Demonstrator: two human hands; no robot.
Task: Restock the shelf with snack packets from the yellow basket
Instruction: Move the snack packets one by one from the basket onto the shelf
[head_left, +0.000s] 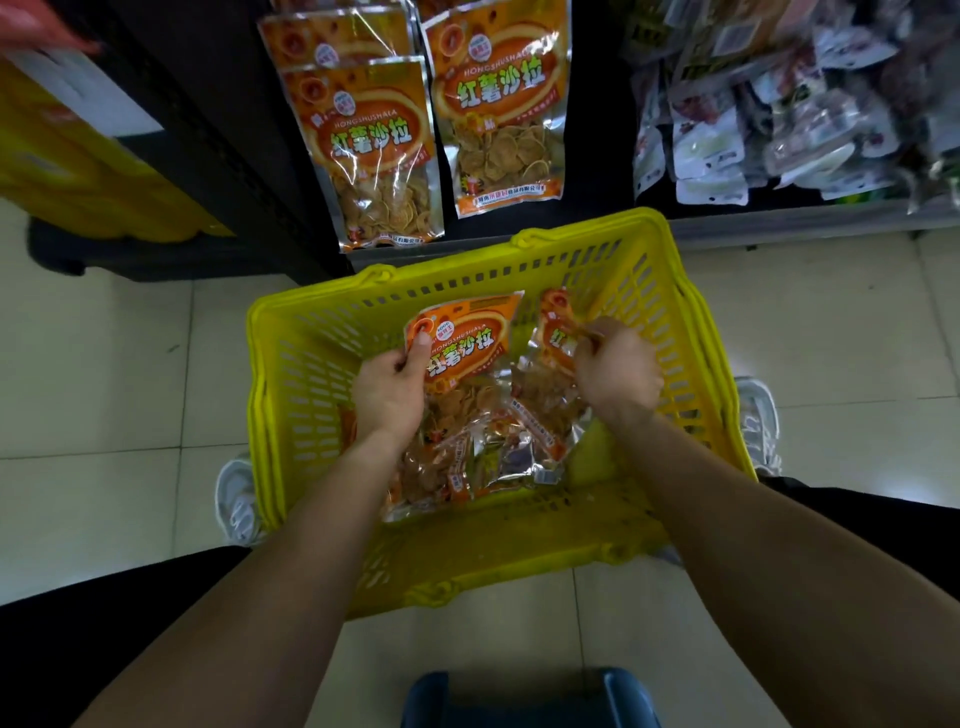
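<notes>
The yellow basket (322, 338) stands on the tiled floor in front of me, with several orange snack packets in it. My left hand (389, 389) grips the top left corner of one orange snack packet (467, 343), thumb on its front. My right hand (618, 369) is closed on the top of a second orange packet (556, 332) at the basket's right. More packets (488, 452) lie under my wrists. On the dark shelf above the basket hang matching orange packets (374, 135), in two columns (498, 104).
Silver and white pouches (779, 119) fill the shelf at the right. Yellow packaging (78, 171) sits at the left beside a dark shelf upright (218, 140). My white shoes (239, 499) flank the basket. A dark blue stool (530, 696) is below me.
</notes>
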